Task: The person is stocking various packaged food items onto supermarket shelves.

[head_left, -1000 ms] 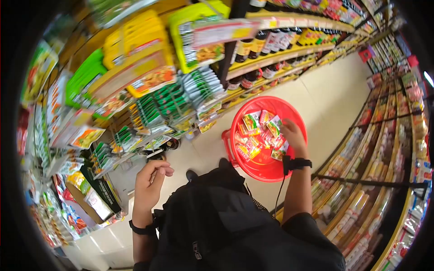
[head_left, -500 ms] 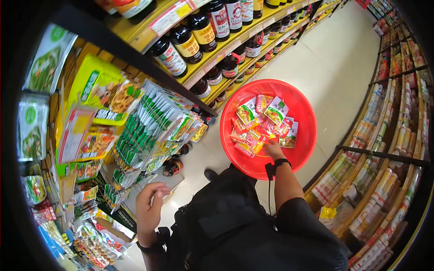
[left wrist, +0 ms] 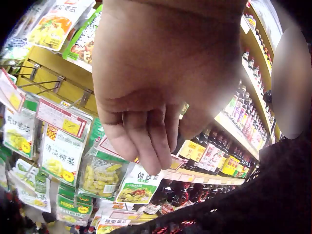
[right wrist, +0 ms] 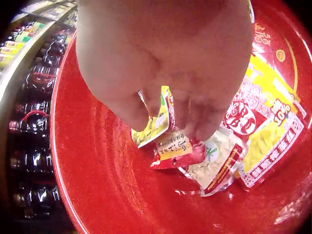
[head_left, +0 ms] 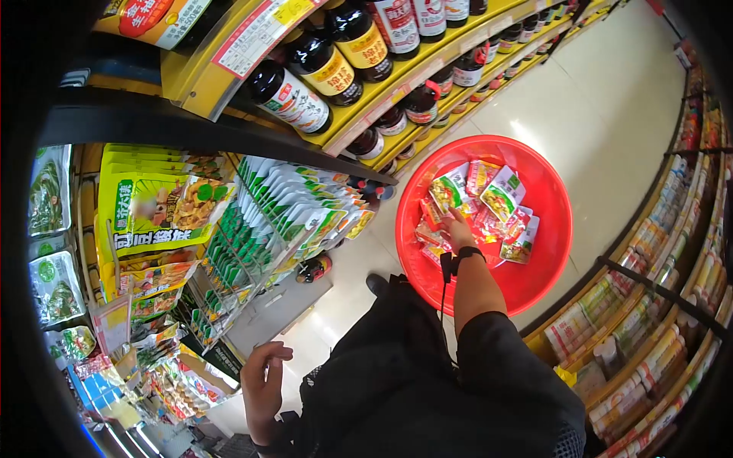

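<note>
My right hand (head_left: 460,233) reaches down into a red basin (head_left: 556,259) over a loose pile of small food packets (head_left: 502,200). In the right wrist view, the bent fingers of that hand (right wrist: 165,68) pinch a small red and yellow packet (right wrist: 179,152); the fingertips are partly hidden. A larger yellow packet (right wrist: 268,136) lies beside it against the red basin (right wrist: 107,161). My left hand (head_left: 262,385) hangs loosely curled and empty by the hanging packets. In the left wrist view, its relaxed fingers (left wrist: 141,136) dangle in front of the pickle packets (left wrist: 61,156).
Dark sauce bottles (head_left: 294,95) line yellow shelves at the top left. Hanging packets (head_left: 164,206) fill a rack at the left, with a black shelf edge (head_left: 229,137) above. More stocked shelves (head_left: 649,305) curve along the right. Pale floor (head_left: 580,99) runs between.
The view has swung, bringing the bottles nearer and the basin slightly right. My right hand has moved from the basin's right side to the left part of the pile. The left hand stays loosely curled.
</note>
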### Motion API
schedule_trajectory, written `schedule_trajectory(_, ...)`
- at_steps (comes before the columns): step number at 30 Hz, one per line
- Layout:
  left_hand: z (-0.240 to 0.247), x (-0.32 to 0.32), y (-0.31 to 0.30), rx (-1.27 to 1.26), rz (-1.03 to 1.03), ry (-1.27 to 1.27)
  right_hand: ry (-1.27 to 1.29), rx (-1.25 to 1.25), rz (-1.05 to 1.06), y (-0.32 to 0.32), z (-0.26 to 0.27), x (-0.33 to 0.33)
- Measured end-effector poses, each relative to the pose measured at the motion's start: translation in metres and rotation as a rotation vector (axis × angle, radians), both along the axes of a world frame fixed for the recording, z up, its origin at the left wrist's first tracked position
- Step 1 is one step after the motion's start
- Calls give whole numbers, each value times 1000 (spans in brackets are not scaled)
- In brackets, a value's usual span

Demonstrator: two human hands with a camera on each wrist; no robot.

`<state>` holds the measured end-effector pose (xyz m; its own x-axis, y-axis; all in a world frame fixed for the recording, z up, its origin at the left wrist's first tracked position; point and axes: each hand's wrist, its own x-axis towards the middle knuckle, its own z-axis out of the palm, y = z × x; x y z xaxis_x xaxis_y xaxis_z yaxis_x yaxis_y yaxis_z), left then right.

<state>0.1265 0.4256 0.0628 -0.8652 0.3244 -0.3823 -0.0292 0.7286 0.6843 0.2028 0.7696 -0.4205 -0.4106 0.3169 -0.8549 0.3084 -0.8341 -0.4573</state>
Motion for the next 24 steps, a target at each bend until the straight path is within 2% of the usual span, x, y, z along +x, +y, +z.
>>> schedule_trajectory(4, 0, 7, -3, -3, 54, 17, 76, -82, -139, 1, -8, -16)
schedule_trajectory(8, 3, 17, -5, 21, 84, 25, 216, 37, -300, 1, -15, -34)
schedule_trajectory(10, 6, 20, -8, 45, 89, 31, 109, 181, -212, 6, -20, -40)
schedule_trajectory(12, 7, 23, -12, 75, 88, 42, -63, 344, -130, 11, -67, -41)
schedule_trajectory(16, 10, 26, -14, 96, 70, -25, -27, 558, -130, 18, -11, -38)
schedule_trajectory(17, 10, 26, -13, 97, 60, -28, -17, 519, -140, 18, 22, -39)
schedule_trajectory(20, 8, 19, -7, 93, -60, -6, 155, 601, -162, 21, 31, -30)
schedule_trajectory(24, 3, 7, 5, 88, -179, 29, 302, 588, -171, 26, 123, -22)
